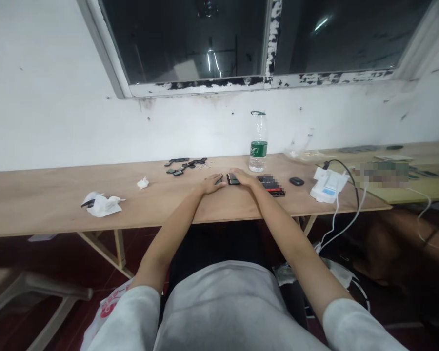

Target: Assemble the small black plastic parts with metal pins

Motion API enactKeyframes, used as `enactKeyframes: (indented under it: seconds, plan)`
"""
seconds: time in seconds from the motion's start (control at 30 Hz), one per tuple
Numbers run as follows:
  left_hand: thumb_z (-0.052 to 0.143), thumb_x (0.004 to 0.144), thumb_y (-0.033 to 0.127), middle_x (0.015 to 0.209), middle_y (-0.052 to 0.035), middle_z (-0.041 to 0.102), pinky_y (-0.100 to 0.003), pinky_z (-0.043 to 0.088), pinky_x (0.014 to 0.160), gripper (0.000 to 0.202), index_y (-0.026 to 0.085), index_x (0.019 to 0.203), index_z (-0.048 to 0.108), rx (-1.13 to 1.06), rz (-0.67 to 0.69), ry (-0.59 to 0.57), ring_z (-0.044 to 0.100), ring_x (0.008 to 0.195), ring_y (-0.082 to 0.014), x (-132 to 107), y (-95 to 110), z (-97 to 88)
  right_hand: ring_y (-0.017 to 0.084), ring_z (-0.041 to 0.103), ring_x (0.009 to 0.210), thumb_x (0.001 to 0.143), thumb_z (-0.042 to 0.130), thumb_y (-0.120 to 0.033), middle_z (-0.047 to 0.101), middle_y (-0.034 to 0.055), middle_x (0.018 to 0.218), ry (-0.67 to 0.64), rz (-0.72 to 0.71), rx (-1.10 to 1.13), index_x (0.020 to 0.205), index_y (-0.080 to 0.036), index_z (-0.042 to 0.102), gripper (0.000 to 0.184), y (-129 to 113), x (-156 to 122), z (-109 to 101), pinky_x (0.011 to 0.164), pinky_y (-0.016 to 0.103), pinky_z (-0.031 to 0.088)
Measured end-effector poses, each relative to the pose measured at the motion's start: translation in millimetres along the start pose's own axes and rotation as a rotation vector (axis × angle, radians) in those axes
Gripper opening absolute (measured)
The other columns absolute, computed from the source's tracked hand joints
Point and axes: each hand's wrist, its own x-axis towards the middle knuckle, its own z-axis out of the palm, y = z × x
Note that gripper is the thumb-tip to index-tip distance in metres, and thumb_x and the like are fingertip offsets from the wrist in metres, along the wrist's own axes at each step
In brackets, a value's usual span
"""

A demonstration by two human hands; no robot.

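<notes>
Blurred digits, seemingly including "44", on the black device (269, 182).

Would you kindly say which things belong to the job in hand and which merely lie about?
Job, probably:
- small dark pieces by the left hand and right hand
- scattered dark flat pieces

Lying about, seemingly:
- clear green-labelled plastic bottle
- crumpled white tissues
- rounded black case

White glare on dark window (256, 39)
</notes>
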Motion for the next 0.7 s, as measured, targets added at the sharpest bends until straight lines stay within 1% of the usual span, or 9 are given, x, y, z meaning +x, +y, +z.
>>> enactKeyframes:
  seconds: [0.07, 0.13, 0.17, 0.2, 0.27, 0.37, 0.53, 0.63, 0.7]
  plan:
    - [0.055, 0.099, 0.079, 0.173, -0.0196, 0.05, -0.044, 0.033, 0.133, 0.085, 0.018, 0.157, 0.061, 0.004, 0.018, -0.006, 0.042, 0.164, -0.0377, 0, -1, 0.7, 0.032, 0.065, 0.14, 0.106, 0.063, -0.037, 0.072, 0.019, 0.148, 0.073, 0.02, -0.056, 0.127, -0.015, 0.08, 0.034, -1, -3, -9, 0.122, 0.042, 0.047]
    - [0.054, 0.1, 0.076, 0.174, -0.0185, 0.048, -0.046, 0.032, 0.134, 0.084, 0.018, 0.161, 0.058, 0.015, 0.022, -0.02, 0.04, 0.165, -0.0374, 0, 0, 2.8, 0.03, 0.074, 0.112, 0.095, 0.078, -0.036, 0.081, 0.0157, 0.118, 0.061, 0.066, -0.117, 0.105, -0.016, 0.081, 0.022, -2, -7, -19, 0.103, 0.037, 0.057]
    - [0.054, 0.101, 0.075, 0.175, -0.0183, 0.046, -0.048, 0.031, 0.135, 0.083, 0.019, 0.162, 0.057, 0.02, 0.015, -0.023, 0.039, 0.166, -0.0379, 0, 1, 4.3, 0.028, 0.075, 0.098, 0.09, 0.085, -0.038, 0.082, 0.0119, 0.102, 0.027, 0.098, -0.141, 0.094, -0.017, 0.079, 0.022, -3, -9, -23, 0.092, 0.035, 0.058]
    - [0.055, 0.101, 0.074, 0.176, -0.0185, 0.045, -0.05, 0.031, 0.135, 0.083, 0.019, 0.163, 0.056, 0.022, 0.005, -0.022, 0.037, 0.166, -0.0389, 0, 3, 5.9, 0.026, 0.073, 0.086, 0.084, 0.09, -0.042, 0.079, 0.0079, 0.088, -0.017, 0.13, -0.162, 0.084, -0.019, 0.076, 0.027, -3, -11, -27, 0.082, 0.033, 0.057]
    - [0.056, 0.101, 0.074, 0.177, -0.0195, 0.042, -0.054, 0.03, 0.135, 0.084, 0.018, 0.164, 0.055, 0.019, -0.017, -0.012, 0.034, 0.167, -0.0416, -1, 9, 8.8, 0.023, 0.067, 0.072, 0.075, 0.097, -0.051, 0.071, 0.0028, 0.071, -0.11, 0.182, -0.2, 0.071, -0.021, 0.071, 0.04, -5, -15, -34, 0.069, 0.032, 0.052]
    - [0.056, 0.102, 0.074, 0.178, -0.0196, 0.04, -0.056, 0.028, 0.136, 0.085, 0.018, 0.165, 0.054, 0.012, -0.027, -0.018, 0.032, 0.168, -0.0426, -2, 15, 10.7, 0.021, 0.063, 0.065, 0.067, 0.1, -0.06, 0.066, 0.001, 0.063, -0.175, 0.205, -0.212, 0.064, -0.023, 0.069, 0.048, -7, -17, -39, 0.063, 0.031, 0.047]
    - [0.064, 0.098, 0.074, 0.176, -0.0193, 0.045, -0.05, 0.032, 0.135, 0.086, 0.018, 0.162, 0.057, -0.045, -0.02, -0.002, 0.037, 0.166, -0.0422, -3, 17, 8.2, 0.017, 0.057, 0.055, 0.057, 0.101, -0.067, 0.063, -0.0018, 0.055, -0.159, 0.126, -0.095, 0.062, -0.023, 0.07, 0.054, -8, -18, -41, 0.054, 0.029, 0.042]
    - [0.064, 0.096, 0.079, 0.175, -0.0195, 0.046, -0.051, 0.035, 0.133, 0.091, 0.018, 0.162, 0.057, -0.07, 0.018, -0.008, 0.039, 0.165, -0.043, -3, 14, 7.4, 0.014, 0.054, 0.053, 0.053, 0.102, -0.063, 0.062, -0.0037, 0.054, -0.168, 0.067, -0.033, 0.062, -0.022, 0.068, 0.055, -8, -18, -42, 0.051, 0.027, 0.04]
    - [0.063, 0.095, 0.081, 0.175, -0.0193, 0.047, -0.051, 0.035, 0.133, 0.093, 0.018, 0.163, 0.056, -0.078, 0.042, -0.006, 0.039, 0.165, -0.0428, -2, 13, 8.0, 0.014, 0.055, 0.055, 0.053, 0.104, -0.059, 0.064, -0.0027, 0.055, -0.181, 0.062, 0.02, 0.06, -0.021, 0.064, 0.055, -10, -18, -41, 0.053, 0.027, 0.041]
